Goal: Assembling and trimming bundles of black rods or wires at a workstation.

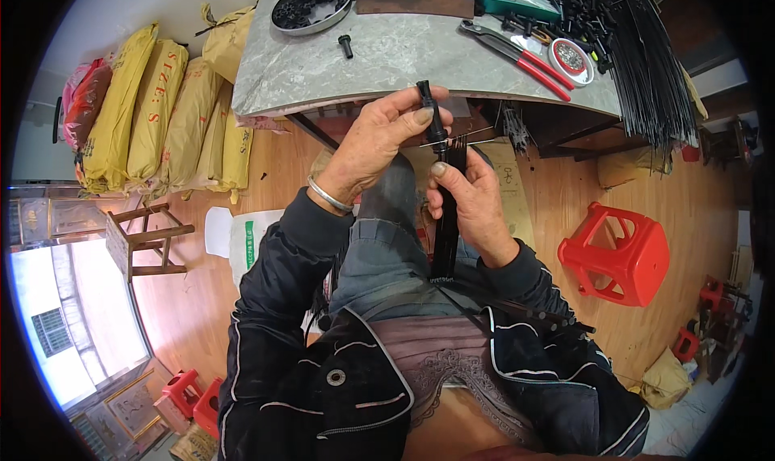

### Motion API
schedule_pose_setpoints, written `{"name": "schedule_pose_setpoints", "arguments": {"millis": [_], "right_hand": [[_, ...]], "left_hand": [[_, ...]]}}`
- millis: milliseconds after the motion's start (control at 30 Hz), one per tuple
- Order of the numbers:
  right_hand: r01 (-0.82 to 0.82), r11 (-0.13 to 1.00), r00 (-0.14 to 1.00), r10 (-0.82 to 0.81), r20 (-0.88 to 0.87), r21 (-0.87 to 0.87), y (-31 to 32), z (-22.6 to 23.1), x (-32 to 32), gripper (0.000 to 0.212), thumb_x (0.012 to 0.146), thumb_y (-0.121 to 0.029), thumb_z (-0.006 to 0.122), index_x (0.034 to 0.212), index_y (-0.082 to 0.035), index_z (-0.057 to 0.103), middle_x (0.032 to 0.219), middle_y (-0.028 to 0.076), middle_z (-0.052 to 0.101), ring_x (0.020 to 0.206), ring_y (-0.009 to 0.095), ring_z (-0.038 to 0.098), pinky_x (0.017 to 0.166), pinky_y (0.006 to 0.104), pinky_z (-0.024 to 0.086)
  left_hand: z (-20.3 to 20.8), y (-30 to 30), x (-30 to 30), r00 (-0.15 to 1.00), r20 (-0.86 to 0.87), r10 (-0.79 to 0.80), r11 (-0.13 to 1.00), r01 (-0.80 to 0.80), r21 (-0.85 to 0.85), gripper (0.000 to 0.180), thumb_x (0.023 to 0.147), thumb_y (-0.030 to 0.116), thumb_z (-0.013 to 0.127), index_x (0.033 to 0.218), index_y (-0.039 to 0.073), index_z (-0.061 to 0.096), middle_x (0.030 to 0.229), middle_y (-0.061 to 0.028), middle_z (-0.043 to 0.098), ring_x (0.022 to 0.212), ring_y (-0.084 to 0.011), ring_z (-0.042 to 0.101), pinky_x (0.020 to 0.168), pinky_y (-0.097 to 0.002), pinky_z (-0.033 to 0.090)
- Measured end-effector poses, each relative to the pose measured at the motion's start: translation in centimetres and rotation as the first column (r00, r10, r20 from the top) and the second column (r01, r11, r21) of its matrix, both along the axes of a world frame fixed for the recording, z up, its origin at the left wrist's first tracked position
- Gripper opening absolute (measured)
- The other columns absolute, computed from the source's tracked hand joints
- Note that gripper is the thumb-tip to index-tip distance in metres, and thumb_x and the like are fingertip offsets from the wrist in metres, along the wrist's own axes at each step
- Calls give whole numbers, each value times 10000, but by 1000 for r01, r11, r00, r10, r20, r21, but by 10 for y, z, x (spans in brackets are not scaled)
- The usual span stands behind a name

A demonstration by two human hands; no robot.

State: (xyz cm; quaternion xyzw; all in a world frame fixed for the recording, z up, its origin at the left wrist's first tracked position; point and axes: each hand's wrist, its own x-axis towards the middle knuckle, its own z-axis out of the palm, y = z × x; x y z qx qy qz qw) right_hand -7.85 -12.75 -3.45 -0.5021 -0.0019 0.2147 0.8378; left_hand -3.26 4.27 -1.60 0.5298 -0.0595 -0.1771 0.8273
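Our left hand (367, 144) grips a black tube (437, 128), our right hand (482, 211) black strands (446, 247). Red-lettered sacks (156, 110) stand left of the table (400, 53).

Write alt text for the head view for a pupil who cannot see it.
A person's left hand holds a black tubular part while the right hand holds a bundle of thin black strands; ahead, a grey table bears red-handled pliers and heaped black parts.
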Motion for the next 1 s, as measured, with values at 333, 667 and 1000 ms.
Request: {"name": "schedule_pose_setpoints", "arguments": {"millis": [333,667,1000], "right_hand": [[4,999,1000,-4,8,-37,3,2,1,183,920,-115,607,1051,-26,516,783,42,563,587,103,542,488,237,458],[-44,990,995,55,-84,131,-2,-3,5,145,909,-113,624,980,-22,536,773,48,555,596,112,545,501,250,462],[-96,976,988,117,-97,196,-4,0,5,139,907,-115,628,965,-11,556,765,52,555,608,120,545,516,257,457]], "left_hand": [[-2,-3,-4,994,-41,101,995,-101,6,331,941,145,594,1233,-10,570,1045,-78,662,965,-128,618,899,-269,484],[-4,-8,-10,990,-111,90,964,-115,-240,321,939,177,607,1204,-5,588,1023,-75,665,931,-127,612,865,-265,474],[-8,-7,-10,990,-137,30,960,-67,-272,376,941,189,598,1260,-1,542,1065,-95,654,999,-162,594,927,-303,448]]}}
